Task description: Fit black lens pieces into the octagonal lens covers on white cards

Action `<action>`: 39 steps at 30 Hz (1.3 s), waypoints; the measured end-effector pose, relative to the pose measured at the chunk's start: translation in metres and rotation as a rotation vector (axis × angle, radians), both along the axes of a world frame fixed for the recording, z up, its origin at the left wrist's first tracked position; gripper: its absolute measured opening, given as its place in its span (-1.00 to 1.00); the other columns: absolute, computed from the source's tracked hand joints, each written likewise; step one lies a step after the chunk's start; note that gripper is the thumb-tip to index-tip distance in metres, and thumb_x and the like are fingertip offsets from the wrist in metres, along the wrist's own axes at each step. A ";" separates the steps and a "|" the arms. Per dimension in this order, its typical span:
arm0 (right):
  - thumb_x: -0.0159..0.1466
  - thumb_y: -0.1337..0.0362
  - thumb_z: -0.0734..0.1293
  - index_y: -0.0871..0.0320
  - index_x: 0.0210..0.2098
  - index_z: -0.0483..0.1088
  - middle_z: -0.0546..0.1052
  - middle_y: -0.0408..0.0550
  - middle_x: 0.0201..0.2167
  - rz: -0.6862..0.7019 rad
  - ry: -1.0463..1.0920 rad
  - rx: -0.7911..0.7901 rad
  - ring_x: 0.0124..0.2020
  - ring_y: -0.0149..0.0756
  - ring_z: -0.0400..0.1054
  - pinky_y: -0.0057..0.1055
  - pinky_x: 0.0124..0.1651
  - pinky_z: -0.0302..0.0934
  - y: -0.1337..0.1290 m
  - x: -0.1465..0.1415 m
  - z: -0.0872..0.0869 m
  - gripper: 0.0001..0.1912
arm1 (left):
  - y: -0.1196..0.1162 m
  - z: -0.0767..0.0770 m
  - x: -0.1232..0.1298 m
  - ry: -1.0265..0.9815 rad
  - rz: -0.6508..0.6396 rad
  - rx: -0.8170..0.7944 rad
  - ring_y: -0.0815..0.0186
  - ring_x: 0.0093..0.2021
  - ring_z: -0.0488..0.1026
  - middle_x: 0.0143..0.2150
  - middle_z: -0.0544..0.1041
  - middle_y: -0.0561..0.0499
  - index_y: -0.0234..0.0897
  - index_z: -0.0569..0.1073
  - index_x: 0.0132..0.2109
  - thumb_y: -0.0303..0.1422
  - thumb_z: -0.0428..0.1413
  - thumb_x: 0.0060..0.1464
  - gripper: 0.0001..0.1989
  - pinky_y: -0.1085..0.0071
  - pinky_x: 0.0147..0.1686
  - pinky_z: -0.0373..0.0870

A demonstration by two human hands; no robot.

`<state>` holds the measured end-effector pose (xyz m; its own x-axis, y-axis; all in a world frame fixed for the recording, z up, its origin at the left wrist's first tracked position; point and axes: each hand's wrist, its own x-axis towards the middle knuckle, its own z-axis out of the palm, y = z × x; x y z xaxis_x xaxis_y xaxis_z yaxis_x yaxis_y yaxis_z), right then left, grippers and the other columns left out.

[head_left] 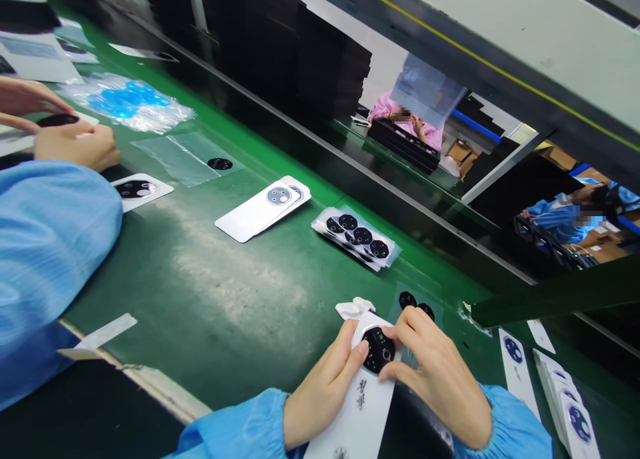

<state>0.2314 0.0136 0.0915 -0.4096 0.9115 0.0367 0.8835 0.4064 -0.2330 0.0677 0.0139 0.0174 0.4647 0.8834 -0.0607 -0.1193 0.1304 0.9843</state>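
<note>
My left hand [323, 387] grips the long white panel [367, 419], which carries dark printed characters; its thumb rests on the left edge of a black round plate [379, 349] with small holes. My right hand [436, 373] holds the plate's right side between thumb and forefinger. The plate lies at the panel's upper end; whether it sits flush I cannot tell. Just behind the panel is a crumpled white cloth [356, 308]. More black round plates [407, 300] lie on a clear sheet beyond my right hand, partly hidden by it.
Stacked strips of black plates [363, 235] and white panels [247, 217] lie on the green bench [215, 292]. More panels [565, 395] overlap at right. A co-worker's hands [75, 142] work at left near a bag of blue pieces [127, 100]. A green post [555, 295] juts in at right.
</note>
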 end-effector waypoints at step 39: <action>0.22 0.09 0.34 0.11 -0.12 0.32 0.48 -0.10 -0.34 -0.403 1.047 -0.620 -0.40 -0.40 0.31 -0.48 -0.39 0.22 -0.006 0.009 -0.027 -0.69 | 0.001 0.006 -0.003 -0.012 0.051 -0.010 0.27 -0.22 0.36 -0.20 0.42 0.00 -0.24 0.24 -0.06 -0.14 -0.21 0.28 -0.70 0.39 -0.18 0.27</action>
